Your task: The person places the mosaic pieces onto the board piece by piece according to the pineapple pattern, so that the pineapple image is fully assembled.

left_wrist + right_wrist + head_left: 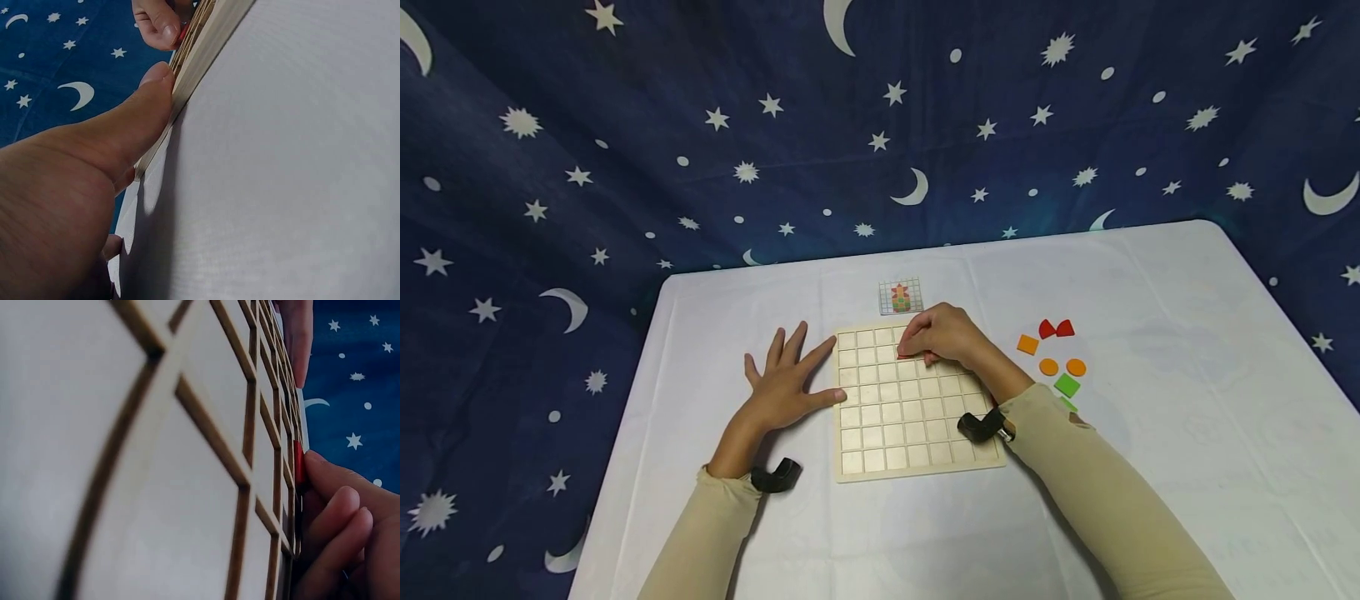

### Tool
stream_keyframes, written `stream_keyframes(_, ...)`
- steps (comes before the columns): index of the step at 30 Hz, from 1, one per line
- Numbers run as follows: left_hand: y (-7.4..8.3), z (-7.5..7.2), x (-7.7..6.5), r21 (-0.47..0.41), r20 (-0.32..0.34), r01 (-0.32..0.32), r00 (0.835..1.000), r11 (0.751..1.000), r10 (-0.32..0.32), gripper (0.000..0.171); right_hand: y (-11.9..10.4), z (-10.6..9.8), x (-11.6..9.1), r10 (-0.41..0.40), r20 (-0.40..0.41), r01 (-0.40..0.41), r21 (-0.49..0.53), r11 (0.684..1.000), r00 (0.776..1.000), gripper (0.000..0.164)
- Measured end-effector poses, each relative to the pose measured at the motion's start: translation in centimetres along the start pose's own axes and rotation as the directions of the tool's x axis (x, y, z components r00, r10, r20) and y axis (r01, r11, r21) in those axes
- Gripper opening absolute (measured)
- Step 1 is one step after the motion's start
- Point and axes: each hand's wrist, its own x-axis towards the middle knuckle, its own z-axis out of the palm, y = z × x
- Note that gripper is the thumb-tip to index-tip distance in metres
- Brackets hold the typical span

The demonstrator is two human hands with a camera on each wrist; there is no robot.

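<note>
A pale wooden grid board (pixel 883 414) with square recesses lies on the table. My right hand (pixel 942 335) is over its upper part, thumb and fingertips pinching a small red piece (pixel 905 357) low at the cells. The red piece (pixel 299 461) also shows beside the thumb in the right wrist view; its full outline is hidden by the fingers. My left hand (pixel 786 387) is spread at the board's left side, its thumb and index fingertip at the edge. In the left wrist view the left thumb (pixel 134 122) rests against the board's wooden rim (pixel 209 53).
A small pattern card (pixel 900 297) lies just beyond the board. To the right are two red pieces (pixel 1065 328), an orange square (pixel 1027 344), two orange discs (pixel 1048 367) and a green square (pixel 1067 385). Another green piece (pixel 1068 404) is partly behind the right sleeve. A starry curtain (pixel 820 108) hangs behind.
</note>
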Motion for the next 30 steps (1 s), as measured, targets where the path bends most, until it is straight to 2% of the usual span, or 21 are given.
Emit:
stream_keyframes(11, -0.1, -0.2, -0.3, -0.015, -0.001, -0.001, 1.0, 1.0, 0.001, 0.092, 0.1, 0.3, 0.0, -0.032, -0.02, 0.031, -0.015, 0.999, 0.999, 0.013)
stream_keyframes(20, -0.1, 0.0, -0.3, -0.007, -0.007, -0.007, 1.0, 1.0, 0.007, 0.091, 0.2, 0.4, -0.3, -0.057, -0.028, 0.057, -0.021, 0.998, 0.998, 0.026)
stream_keyframes(24, -0.1, 0.0, -0.2, -0.016, -0.003, -0.006, 1.0, 1.0, 0.006, 0.09, 0.1, 0.1, -0.4, -0.035, 0.007, 0.034, 0.011, 0.999, 0.999, 0.026)
stream_keyframes(30, 0.0, 0.0, -0.1, -0.007, -0.012, -0.007, 1.0, 1.0, 0.007, 0.09, -0.2, -1.2, -0.8, -0.035, 0.089, 0.023, 0.13, 0.991, 0.995, 0.031)
